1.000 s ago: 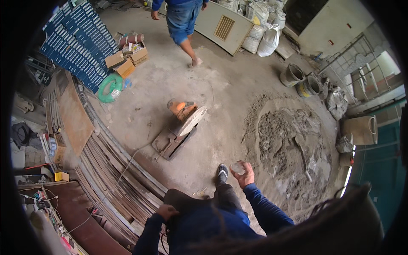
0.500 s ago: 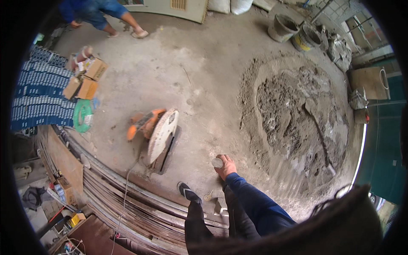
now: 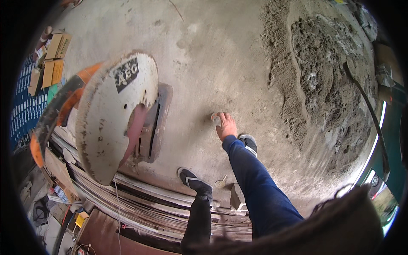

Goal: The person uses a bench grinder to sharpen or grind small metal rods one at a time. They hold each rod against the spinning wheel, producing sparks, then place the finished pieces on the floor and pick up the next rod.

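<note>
My right hand (image 3: 228,127) is reaching out over the concrete floor, its fingers curled round what looks like a small clear cup (image 3: 215,119). Part of the cup is covered by the fingers, and its contents cannot be made out. My left hand does not appear. To the left of the hand stands a cut-off saw with a worn whitish blade guard (image 3: 121,100), an orange and black handle (image 3: 68,91) and a metal base plate (image 3: 159,127). The hand is apart from the saw.
At right a heap of wet mortar (image 3: 327,76) spreads over the floor, with a long-handled tool (image 3: 369,104) lying across it. Cardboard boxes (image 3: 53,72) and stacked blue cartons (image 3: 27,108) are at left. A broken block (image 3: 238,197) lies near my sandalled feet, beside long strips.
My view has moved forward and lower, so the saw looms larger. My right hand still holds the cup. The person at the upper left has almost left view.
</note>
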Demonstrator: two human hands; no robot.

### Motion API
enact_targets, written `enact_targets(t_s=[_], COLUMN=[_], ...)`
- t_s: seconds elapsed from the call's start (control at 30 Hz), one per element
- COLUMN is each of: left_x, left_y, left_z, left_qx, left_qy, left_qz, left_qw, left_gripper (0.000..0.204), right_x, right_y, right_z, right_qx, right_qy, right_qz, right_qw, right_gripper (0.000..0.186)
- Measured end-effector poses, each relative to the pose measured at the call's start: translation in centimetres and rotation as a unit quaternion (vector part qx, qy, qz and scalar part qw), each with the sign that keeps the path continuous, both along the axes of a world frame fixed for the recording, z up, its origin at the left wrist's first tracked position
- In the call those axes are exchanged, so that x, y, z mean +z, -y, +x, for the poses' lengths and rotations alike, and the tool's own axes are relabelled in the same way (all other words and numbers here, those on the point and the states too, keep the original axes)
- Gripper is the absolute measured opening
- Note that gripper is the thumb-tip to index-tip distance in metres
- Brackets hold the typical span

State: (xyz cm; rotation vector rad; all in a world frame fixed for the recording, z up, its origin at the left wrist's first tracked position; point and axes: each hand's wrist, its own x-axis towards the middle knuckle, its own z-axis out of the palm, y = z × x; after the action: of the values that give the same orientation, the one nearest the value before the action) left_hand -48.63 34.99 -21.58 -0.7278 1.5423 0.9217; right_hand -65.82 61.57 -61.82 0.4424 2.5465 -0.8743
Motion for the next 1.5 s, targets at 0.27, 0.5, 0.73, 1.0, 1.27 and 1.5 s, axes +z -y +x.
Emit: enact_targets(t_s=[0.27,0.5,0.73,1.0,1.27,1.5], left_x=[1.8,5.2,6.3,6.3,-11.0,-19.9], left_y=[-4.8,-10.2,-9.0,-6.7,-1.6,-2.6], left_z=[5.2,11.8,12.1,10.6,-2.1,-6.0], left_qx=[-0.029,-0.153,-0.121,-0.121,0.074,0.005], left_qy=[-0.032,-0.039,0.063,-0.001,-0.135,-0.171], left_qz=[0.147,0.284,0.4,0.416,0.155,0.061], left_qw=[0.988,0.946,0.906,0.901,0.976,0.983], left_gripper=[0.035,0.032,0.031,0.031,0.021,0.018], right_x=[13.4,48.7,54.0,51.6,19.0,4.4], right_y=[-5.1,-12.9,-11.4,-15.1,-18.8,-17.7], right_z=[5.2,25.1,26.9,29.1,37.8,38.3], right_qx=[-0.02,0.063,0.115,-0.102,-0.05,-0.08], right_qy=[-0.088,0.164,0.29,0.486,0.407,0.419], right_qz=[-0.152,-0.118,-0.151,-0.307,0.102,0.123], right_qw=[0.984,0.977,0.938,0.812,0.907,0.896], right_gripper=[0.062,0.041,0.02,0.019,0.023,0.024])
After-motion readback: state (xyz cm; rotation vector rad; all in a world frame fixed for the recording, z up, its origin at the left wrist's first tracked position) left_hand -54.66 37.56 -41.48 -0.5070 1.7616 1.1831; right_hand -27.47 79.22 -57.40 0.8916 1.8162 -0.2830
